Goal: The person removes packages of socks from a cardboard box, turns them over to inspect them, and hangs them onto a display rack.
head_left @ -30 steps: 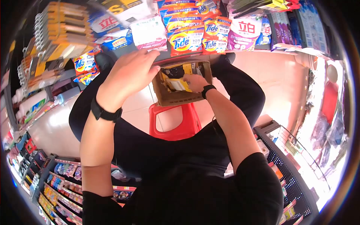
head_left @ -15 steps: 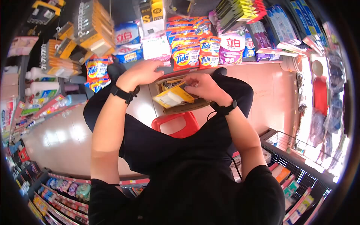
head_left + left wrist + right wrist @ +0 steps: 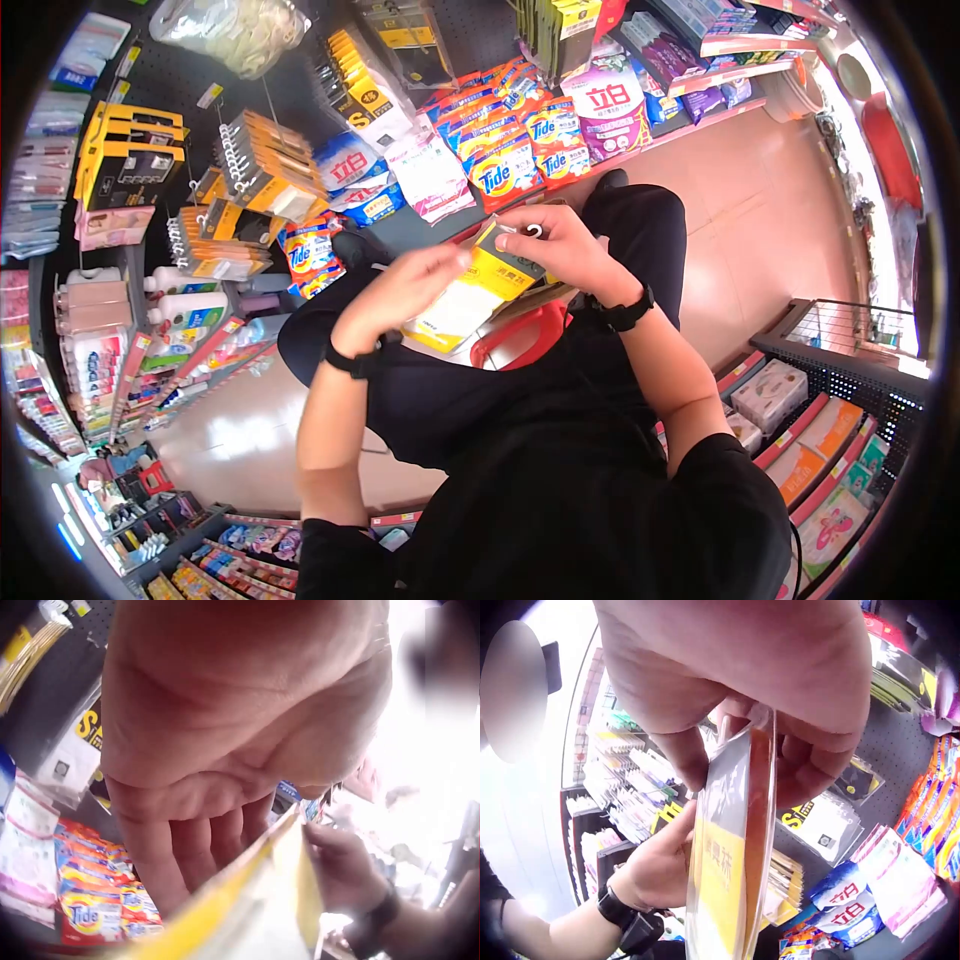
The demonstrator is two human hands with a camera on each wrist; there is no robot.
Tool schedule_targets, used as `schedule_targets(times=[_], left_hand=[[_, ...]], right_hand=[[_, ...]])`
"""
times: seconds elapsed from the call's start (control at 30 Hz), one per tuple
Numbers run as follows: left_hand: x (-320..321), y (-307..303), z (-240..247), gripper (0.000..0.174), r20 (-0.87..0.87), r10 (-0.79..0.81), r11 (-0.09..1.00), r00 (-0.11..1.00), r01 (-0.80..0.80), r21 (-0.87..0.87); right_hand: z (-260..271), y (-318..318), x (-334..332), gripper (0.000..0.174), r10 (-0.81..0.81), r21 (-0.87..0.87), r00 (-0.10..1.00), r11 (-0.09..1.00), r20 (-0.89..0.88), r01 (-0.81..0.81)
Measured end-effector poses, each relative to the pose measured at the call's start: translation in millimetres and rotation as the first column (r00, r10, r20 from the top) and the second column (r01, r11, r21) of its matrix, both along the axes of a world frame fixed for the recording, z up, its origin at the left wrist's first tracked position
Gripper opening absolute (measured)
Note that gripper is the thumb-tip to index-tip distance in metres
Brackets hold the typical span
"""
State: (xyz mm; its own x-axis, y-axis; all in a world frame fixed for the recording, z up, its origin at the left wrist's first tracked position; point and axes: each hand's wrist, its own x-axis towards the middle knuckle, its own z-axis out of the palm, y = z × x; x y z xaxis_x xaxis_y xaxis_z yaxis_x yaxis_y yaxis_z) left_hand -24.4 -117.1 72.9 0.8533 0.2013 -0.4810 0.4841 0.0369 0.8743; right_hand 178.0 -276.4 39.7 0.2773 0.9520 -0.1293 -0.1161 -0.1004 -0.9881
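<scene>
My right hand pinches the top end of a flat packet in clear plastic, with a grey, yellow and white front and a small hanging hook at the top. In the right wrist view the packet is tilted nearly edge-on, thumb on one face and fingers behind. My left hand is at the packet's left edge with its fingers stretched out. From the left wrist, the straight fingers appear beyond the packet's blurred yellow edge. The packet and right hand largely hide the cardboard box below them.
A red stool stands between the legs. Ahead, a low shelf carries orange Tide bags and a white-and-pink powder bag. Carded packs hang on hooks at the left. A perforated rack stands at the right.
The right hand has lifted the packet out of the cardboard box and toward the body. My left hand has come down beside it. The head view has turned, bringing more of the left shelves in.
</scene>
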Motion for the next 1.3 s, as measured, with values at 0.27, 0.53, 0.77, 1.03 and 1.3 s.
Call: schedule_targets(times=[0.27,0.53,0.77,1.03,1.3], left_hand=[[-19,-75,-1,0.019,0.123,0.558,0.828,0.821,-0.54,-0.151],[-39,-90,8,0.024,0.132,0.723,0.69,0.678,-0.703,-0.172],[-47,-91,17,0.031,0.099,0.744,0.661,0.661,-0.707,-0.25],[-51,-89,15,0.033,0.101,0.749,0.653,0.655,-0.703,-0.282],[-49,-87,17,0.034,0.097,0.754,0.645,0.65,-0.702,-0.303]], right_hand=[[3,-15,-7,0.041,-0.097,-0.017,0.888,0.995,-0.45,0.1],[-21,-29,-39,0.025,0.395,0.023,0.862,0.912,-0.319,-0.41],[-19,-32,-46,0.023,0.373,0.041,0.83,0.919,-0.414,-0.393],[-22,-34,-42,0.023,0.339,-0.024,0.831,0.921,-0.441,-0.389],[-26,-33,-46,0.031,0.371,-0.02,0.81,0.904,-0.454,-0.426]])
